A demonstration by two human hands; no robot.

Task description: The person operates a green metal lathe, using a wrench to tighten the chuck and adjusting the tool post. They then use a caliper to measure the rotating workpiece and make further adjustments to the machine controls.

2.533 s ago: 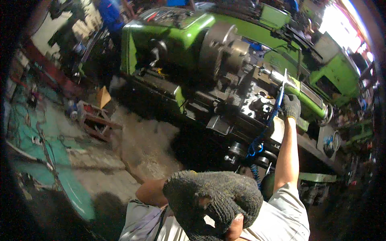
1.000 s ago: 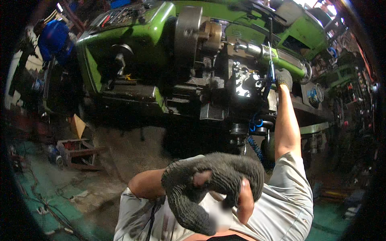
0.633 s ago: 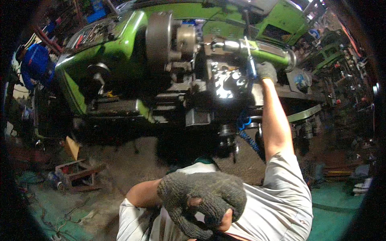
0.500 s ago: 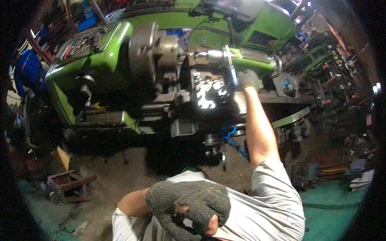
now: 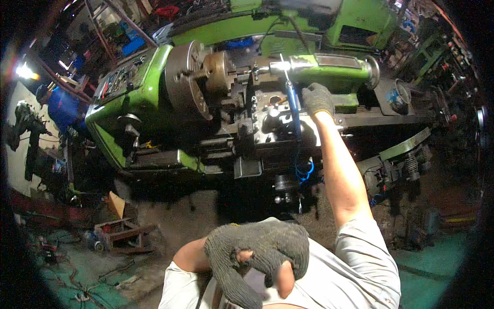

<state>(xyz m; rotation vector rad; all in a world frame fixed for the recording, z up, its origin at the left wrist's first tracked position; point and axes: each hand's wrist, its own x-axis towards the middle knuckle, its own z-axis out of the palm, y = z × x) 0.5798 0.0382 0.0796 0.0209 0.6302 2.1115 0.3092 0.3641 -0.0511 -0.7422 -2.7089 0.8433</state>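
Note:
My right hand (image 5: 318, 99), in a grey knit glove, reaches out over a green lathe and is closed. It appears to hold a blue air blow gun (image 5: 292, 100), with its thin nozzle pointing forward; the grip itself is largely hidden. A blue hose (image 5: 310, 172) hangs from the gun. Just beyond lies the lathe's tailstock (image 5: 337, 62). Close to my body, my left hand (image 5: 260, 252) wears a torn grey glove with a bare fingertip showing. Its thumb and bent fingers stand apart, with only the white shirt visible in the gap.
The large chuck (image 5: 185, 77) is at the left, holding a round brown workpiece (image 5: 216, 72). A tool tray (image 5: 123, 77) sits on the headstock. Right of the tailstock stands a bucket (image 5: 399, 97). On the floor at left is a wooden frame (image 5: 126, 237).
The view has swung, tilting the lathe and showing more of the left side. The gap between my left thumb and fingers is wider. My right hand stays extended beside the blow gun.

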